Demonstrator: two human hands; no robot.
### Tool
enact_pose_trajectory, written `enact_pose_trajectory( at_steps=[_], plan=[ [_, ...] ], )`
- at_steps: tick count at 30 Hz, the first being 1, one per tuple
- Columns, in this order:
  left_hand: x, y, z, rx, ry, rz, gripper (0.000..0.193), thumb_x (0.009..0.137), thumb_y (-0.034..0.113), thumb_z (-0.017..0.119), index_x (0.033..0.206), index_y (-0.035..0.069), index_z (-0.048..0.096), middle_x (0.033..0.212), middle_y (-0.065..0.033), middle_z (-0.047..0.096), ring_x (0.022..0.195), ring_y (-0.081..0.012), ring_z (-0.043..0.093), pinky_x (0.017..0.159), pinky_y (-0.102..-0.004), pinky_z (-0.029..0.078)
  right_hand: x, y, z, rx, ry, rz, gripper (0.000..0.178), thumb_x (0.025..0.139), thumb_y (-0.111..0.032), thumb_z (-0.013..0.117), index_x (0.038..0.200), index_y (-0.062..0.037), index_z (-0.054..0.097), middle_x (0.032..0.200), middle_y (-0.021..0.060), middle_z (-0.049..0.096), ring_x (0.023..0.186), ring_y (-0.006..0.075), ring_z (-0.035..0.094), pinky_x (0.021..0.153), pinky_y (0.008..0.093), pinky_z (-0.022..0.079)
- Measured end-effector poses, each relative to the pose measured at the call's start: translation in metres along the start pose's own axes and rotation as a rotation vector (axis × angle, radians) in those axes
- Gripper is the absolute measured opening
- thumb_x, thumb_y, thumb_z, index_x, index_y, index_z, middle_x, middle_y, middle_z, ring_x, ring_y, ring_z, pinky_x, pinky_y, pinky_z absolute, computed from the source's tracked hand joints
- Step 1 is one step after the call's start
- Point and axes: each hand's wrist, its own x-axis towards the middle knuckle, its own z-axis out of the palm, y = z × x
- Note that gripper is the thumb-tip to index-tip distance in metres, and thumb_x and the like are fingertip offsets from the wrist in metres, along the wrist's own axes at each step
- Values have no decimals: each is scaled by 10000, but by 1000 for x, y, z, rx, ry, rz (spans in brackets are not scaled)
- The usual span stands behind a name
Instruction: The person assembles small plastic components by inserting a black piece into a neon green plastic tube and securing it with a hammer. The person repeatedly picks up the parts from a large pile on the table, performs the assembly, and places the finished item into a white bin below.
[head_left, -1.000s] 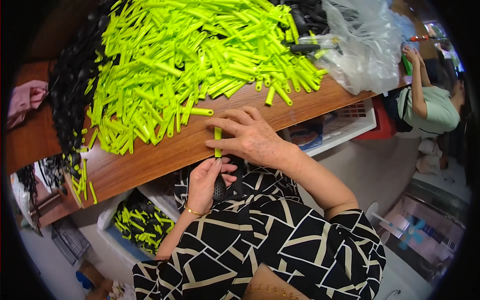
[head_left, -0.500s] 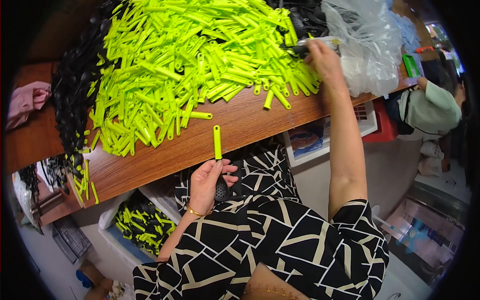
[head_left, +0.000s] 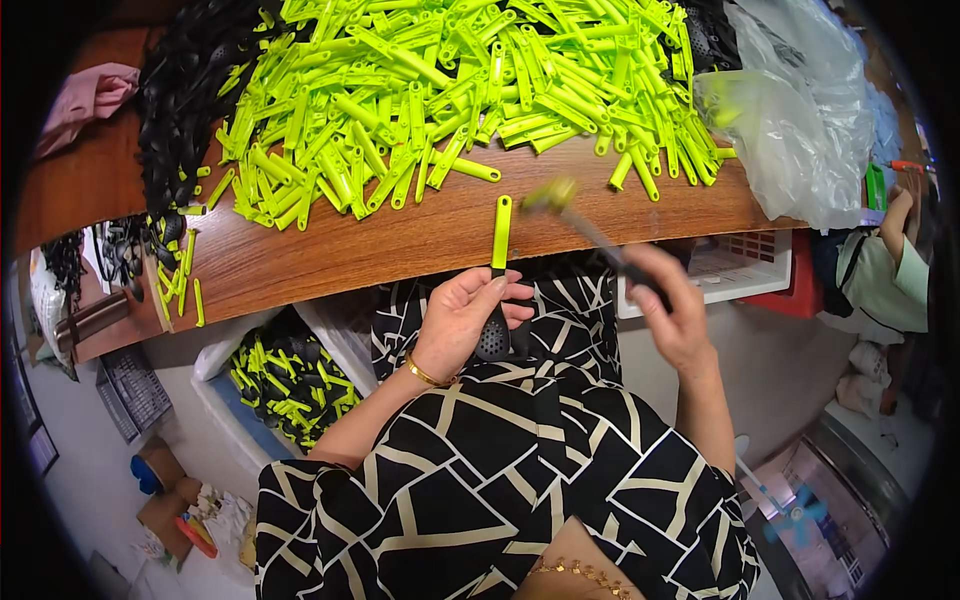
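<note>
My left hand point(head_left: 462, 318) grips a black slotted utensil head point(head_left: 493, 335) below the table edge, holding it upright. A lime-green plastic handle point(head_left: 500, 232) sticks up from it against the wooden table's front edge point(head_left: 400, 250). My right hand point(head_left: 672, 312) holds a small hammer point(head_left: 585, 225) by its dark shaft. The blurred hammer head hovers just right of the green handle's top. A large heap of lime-green handles point(head_left: 450, 90) covers the table behind.
A pile of black utensil heads point(head_left: 180, 110) lies at the table's left. A clear plastic bag point(head_left: 800, 120) sits at the right end. Under the table stand a bin of finished pieces point(head_left: 285, 385) and a white crate point(head_left: 720, 275). Another person point(head_left: 885, 275) sits far right.
My right hand left the green handle, reached to the far right of the table, and came back holding a hammer. My left hand kept the piece upright.
</note>
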Motion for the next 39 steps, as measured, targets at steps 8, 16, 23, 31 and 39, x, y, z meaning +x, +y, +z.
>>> enact_pose_trajectory(
  at_steps=[8, 16, 23, 31, 39],
  plan=[
    [2, -5, 1, 28, 34, 31, 277, 1067, 209, 580, 1206, -23, 642, 1034, -154, 742, 777, -168, 736, 698, -262, 606, 3, -21, 6, -386, -116, -128, 401, 785, -9, 800, 1180, -40, 739, 825, 100, 705, 637, 214, 632, 583, 311, 483],
    [3, -11, 0, -74, 19, 87, 297, 1071, 200, 573, 1200, -63, 620, 873, -57, 693, 674, -86, 602, 634, -232, 516, 1, 1, 15, -219, -57, -8, 386, 818, -17, 793, 1195, -82, 741, 858, 126, 723, 659, 220, 654, 600, 311, 495],
    [-3, -10, -18, -502, -170, -108, 266, 1051, 131, 595, 1263, -29, 591, 1007, -32, 631, 874, -98, 551, 814, -261, 474, -4, 3, 15, -42, -19, 111, 348, 859, -41, 775, 1203, -25, 729, 1002, 153, 761, 834, 226, 728, 758, 284, 550],
    [1, -11, -11, -153, 95, 88, 186, 971, 73, 702, 1128, -17, 660, 981, -85, 716, 821, -138, 694, 757, -268, 568, 1, -11, 9, -199, -112, -68, 382, 819, 61, 741, 1195, -3, 719, 914, 133, 741, 730, 213, 674, 662, 303, 510],
    [2, -16, -4, -112, 142, 152, 183, 974, 127, 718, 1092, -1, 659, 908, -38, 669, 766, -105, 621, 765, -247, 503, 8, -18, 10, -153, 1, -153, 381, 818, -52, 802, 1190, -112, 750, 797, 96, 695, 617, 200, 625, 565, 313, 481]
  ],
)
